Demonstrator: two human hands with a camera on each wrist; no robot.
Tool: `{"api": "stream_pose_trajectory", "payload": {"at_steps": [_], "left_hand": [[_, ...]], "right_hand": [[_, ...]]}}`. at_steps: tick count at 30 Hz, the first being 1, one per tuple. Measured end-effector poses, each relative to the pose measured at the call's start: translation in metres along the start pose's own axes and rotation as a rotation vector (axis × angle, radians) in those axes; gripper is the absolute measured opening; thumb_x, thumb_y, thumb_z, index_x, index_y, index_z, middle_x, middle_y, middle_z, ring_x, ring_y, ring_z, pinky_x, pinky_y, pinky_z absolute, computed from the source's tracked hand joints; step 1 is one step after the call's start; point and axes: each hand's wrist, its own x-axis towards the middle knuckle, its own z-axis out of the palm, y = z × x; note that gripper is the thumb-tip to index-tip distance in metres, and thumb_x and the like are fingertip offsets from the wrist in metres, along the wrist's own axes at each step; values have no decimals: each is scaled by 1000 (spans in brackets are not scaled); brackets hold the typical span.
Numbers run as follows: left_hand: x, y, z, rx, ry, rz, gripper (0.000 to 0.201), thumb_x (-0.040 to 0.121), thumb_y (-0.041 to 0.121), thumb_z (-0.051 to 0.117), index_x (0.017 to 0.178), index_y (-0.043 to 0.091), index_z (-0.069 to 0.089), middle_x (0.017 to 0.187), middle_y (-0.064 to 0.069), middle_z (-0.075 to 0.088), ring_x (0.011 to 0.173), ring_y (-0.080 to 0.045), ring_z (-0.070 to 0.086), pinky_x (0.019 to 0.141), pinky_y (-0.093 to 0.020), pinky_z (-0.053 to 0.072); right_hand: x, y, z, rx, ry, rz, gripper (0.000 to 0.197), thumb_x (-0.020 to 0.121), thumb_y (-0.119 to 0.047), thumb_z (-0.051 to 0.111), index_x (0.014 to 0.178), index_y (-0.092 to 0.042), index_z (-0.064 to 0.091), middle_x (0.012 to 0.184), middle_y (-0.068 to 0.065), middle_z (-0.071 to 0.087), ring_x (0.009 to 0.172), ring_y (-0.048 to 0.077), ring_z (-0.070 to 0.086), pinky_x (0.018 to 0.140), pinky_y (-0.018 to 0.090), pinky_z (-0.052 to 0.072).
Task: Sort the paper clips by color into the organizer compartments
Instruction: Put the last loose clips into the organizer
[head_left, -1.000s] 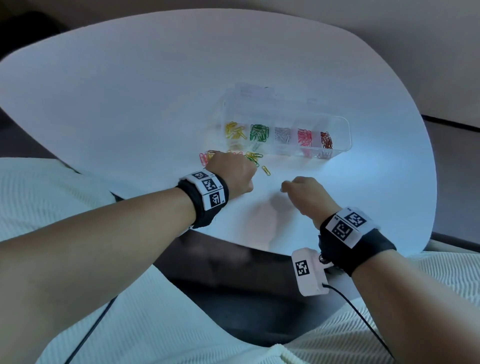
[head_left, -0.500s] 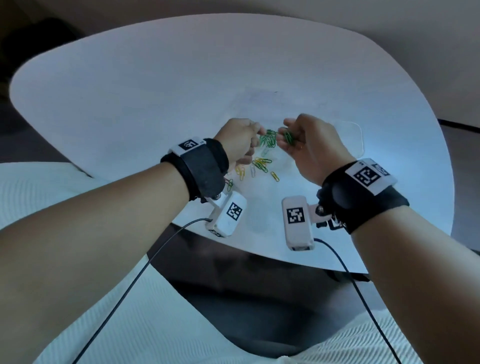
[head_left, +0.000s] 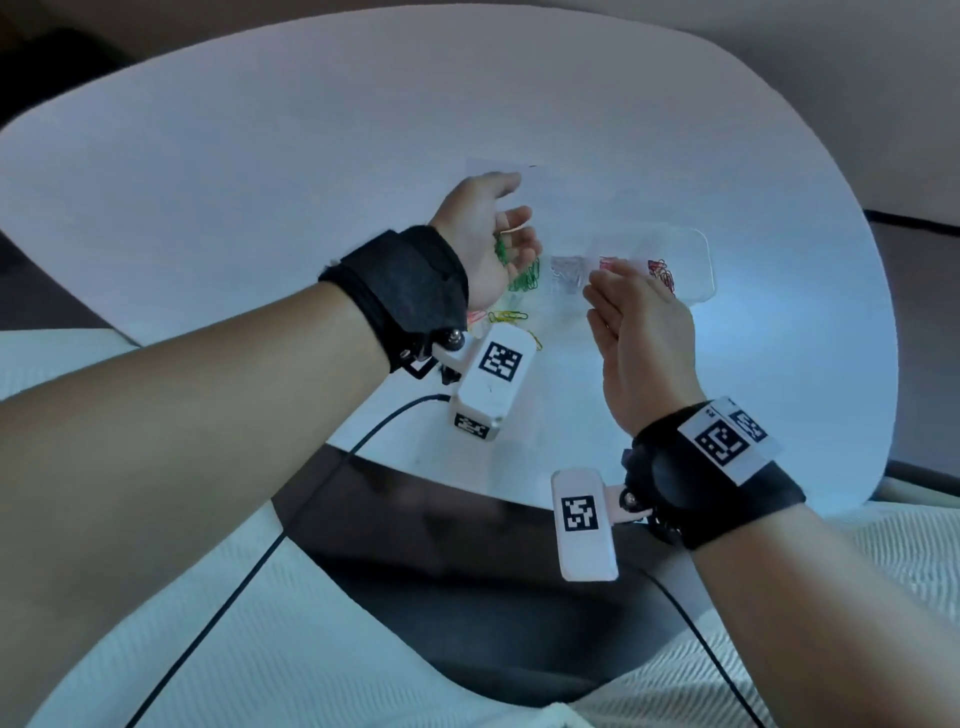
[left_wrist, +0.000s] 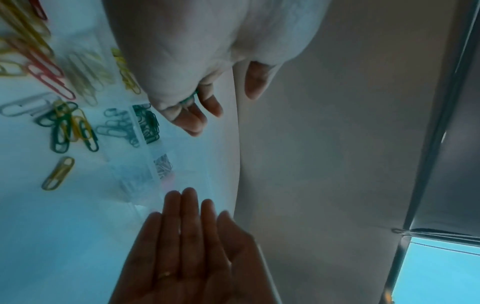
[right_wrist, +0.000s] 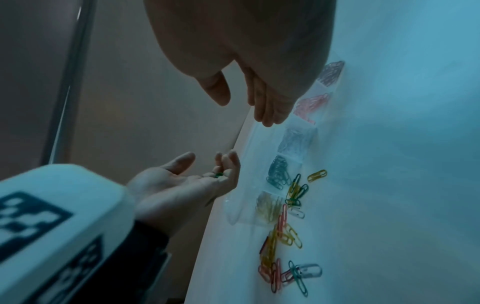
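- Both hands have spread apart since the pinch half a second ago.
- Left hand (head_left: 488, 244): palm up, fingers relaxed, green clips (head_left: 502, 252) resting on it.
- Right hand (head_left: 641, 332): fingers straight, empty.
- Organizer (head_left: 696, 249): five filled compartments on the table (head_left: 260, 156).

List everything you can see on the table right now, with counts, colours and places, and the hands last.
organizer: one, clear plastic, far side of the table, compartments in a row holding yellow, green, silver, pink and red clips.
loose paper clips: a mixed scatter, too many to count, yellow, green, pink and silver, on the table in front of the organizer.
green clips in palm: a few, green, lying in the left palm.
table: one, white, rounded.
wrist cameras: two, white with black markers, one under each wrist.
left hand: palm up over the organizer's green section, fingers relaxed.
right hand: fingers straight, empty, near the pink compartment.
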Motion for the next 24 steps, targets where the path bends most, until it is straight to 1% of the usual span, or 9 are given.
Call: {"api": "stream_pose_trajectory", "payload": {"at_steps": [3, 4, 6, 8, 10, 12, 15, 19, 24], "left_hand": [[8, -1, 2, 144, -23, -42, 67, 95, 45, 49, 145, 3, 33, 136, -20, 43, 117, -30, 48, 96, -31, 46], [8, -1, 2, 194, -45, -68, 76, 95, 48, 47, 149, 0, 23, 148, -23, 32, 134, -31, 37, 111, -35, 35], [3, 0, 0, 258, -91, -81, 84, 96, 51, 43, 150, -5, 13, 156, -23, 19, 145, -30, 20, 119, -39, 19], [-5, 3, -1, 327, -90, -14, 75, 96, 50, 44, 147, -3, 26, 151, -20, 31, 140, -30, 32, 115, -36, 29], [-17, 7, -4, 457, -39, 119, 49, 95, 39, 53, 130, 4, 52, 127, -15, 57, 114, -28, 57, 97, -32, 47], [-32, 8, -8, 670, 6, 280, 20, 91, 20, 59, 104, 6, 64, 91, -9, 68, 79, -22, 63, 73, -29, 52], [-51, 6, -23, 1107, 71, 452, 9, 85, 10, 60, 86, 11, 69, 69, 3, 69, 58, -13, 60, 59, -23, 50], [-55, -10, -48, 1497, 136, 431, 16, 81, 15, 59, 85, 21, 73, 73, 12, 65, 70, -9, 62, 64, -21, 45], [-37, -39, -54, 1749, 77, 445, 25, 91, 21, 51, 111, 21, 67, 108, -3, 66, 95, -25, 61, 81, -32, 49]], "right_hand": [[-2, -4, -2, 10, 38, -80, 24, 92, -5, 51, 107, -11, 68, 106, 5, 72, 104, 16, 68, 93, 24, 50], [-3, -6, -2, -16, 41, -123, 25, 90, -3, 49, 99, -13, 70, 102, 5, 73, 101, 17, 69, 91, 25, 51], [-6, -8, 1, -97, 28, -208, 31, 83, 3, 46, 82, -16, 70, 92, 5, 74, 91, 18, 70, 84, 25, 52], [-7, -7, 4, -224, -37, -243, 34, 78, 8, 42, 70, -15, 67, 82, 6, 72, 78, 18, 66, 74, 25, 51], [-6, 2, 9, -495, -133, -248, 32, 79, 3, 46, 68, -16, 69, 77, 5, 72, 70, 17, 63, 68, 29, 51], [-2, 19, 12, -878, -247, -242, 25, 83, -8, 54, 79, -17, 77, 84, 7, 75, 75, 19, 65, 73, 33, 54], [2, 42, 13, -1232, -296, -228, 31, 87, -16, 53, 110, -22, 74, 112, 7, 72, 100, 24, 66, 88, 28, 52], [3, 51, 15, -1376, -299, -293, 40, 90, -18, 48, 124, -30, 66, 115, 9, 69, 100, 28, 64, 75, 26, 47], [2, 53, 4, -1525, -263, -390, 25, 91, -27, 52, 102, -26, 74, 99, 4, 72, 89, 27, 65, 69, 27, 47]]}}
